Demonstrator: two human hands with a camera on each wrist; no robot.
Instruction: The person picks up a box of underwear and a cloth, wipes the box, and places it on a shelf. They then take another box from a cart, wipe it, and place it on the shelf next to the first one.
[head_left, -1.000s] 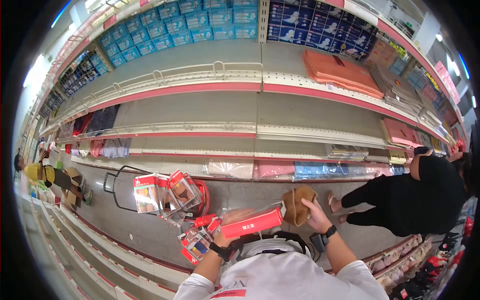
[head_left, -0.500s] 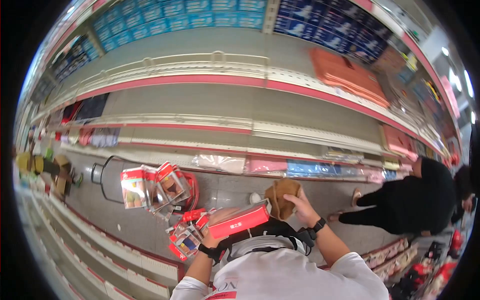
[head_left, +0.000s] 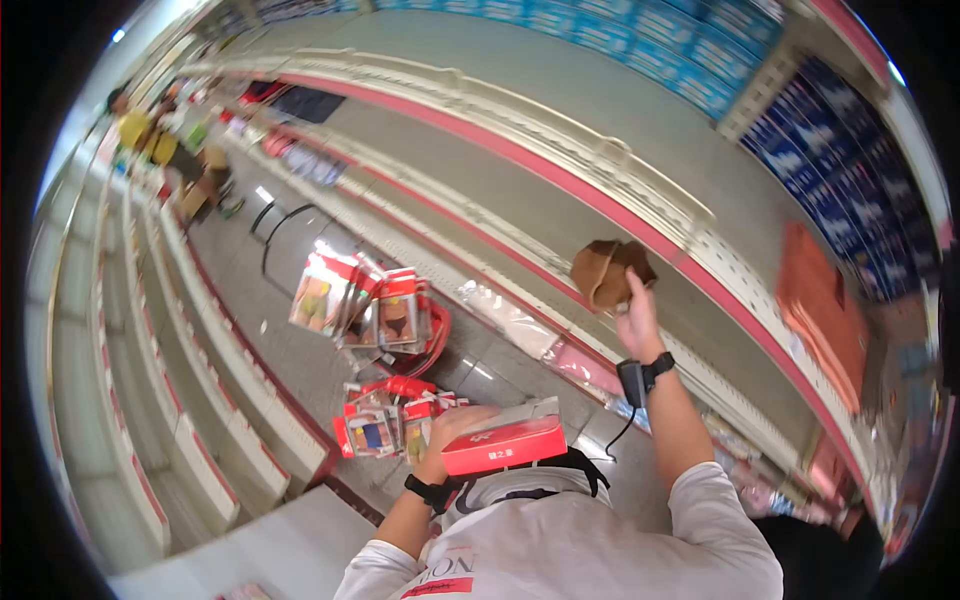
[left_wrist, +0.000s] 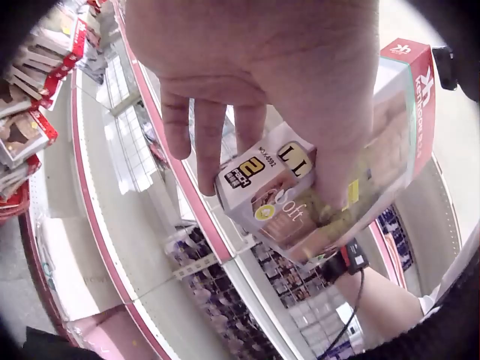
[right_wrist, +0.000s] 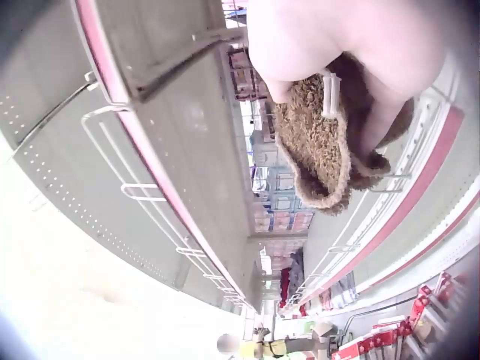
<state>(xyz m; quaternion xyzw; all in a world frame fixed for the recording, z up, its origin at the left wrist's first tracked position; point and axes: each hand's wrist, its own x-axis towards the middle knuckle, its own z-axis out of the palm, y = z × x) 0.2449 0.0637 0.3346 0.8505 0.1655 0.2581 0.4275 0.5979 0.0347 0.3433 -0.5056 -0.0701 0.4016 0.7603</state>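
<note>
My left hand [head_left: 450,428] grips a red and white underwear box [head_left: 508,446] close to my waist. In the left wrist view the thumb lies over the box's printed front, and the fingers are around its end marked LL. My right hand [head_left: 640,318] holds a brown fuzzy cloth [head_left: 604,274] out in front of the shelf unit. Seen from the right wrist, the cloth [right_wrist: 311,142] hangs folded with a white tag on its edge, pinched between thumb and fingers. Its lower side overlaps the shelf rail in that view.
Long shelves with a pink-edged rail [head_left: 520,155] run ahead. A red basket [head_left: 437,338] heaped with underwear packs [head_left: 398,318] stands on the floor, more packs [head_left: 372,430] beside it. Folded orange packs [head_left: 825,310] lie at right. A person in yellow [head_left: 160,145] is far left.
My view has turned, tilting the shelves. The right hand has carried the brown cloth away from the box, outward toward the shelves. The left hand keeps the box near my waist.
</note>
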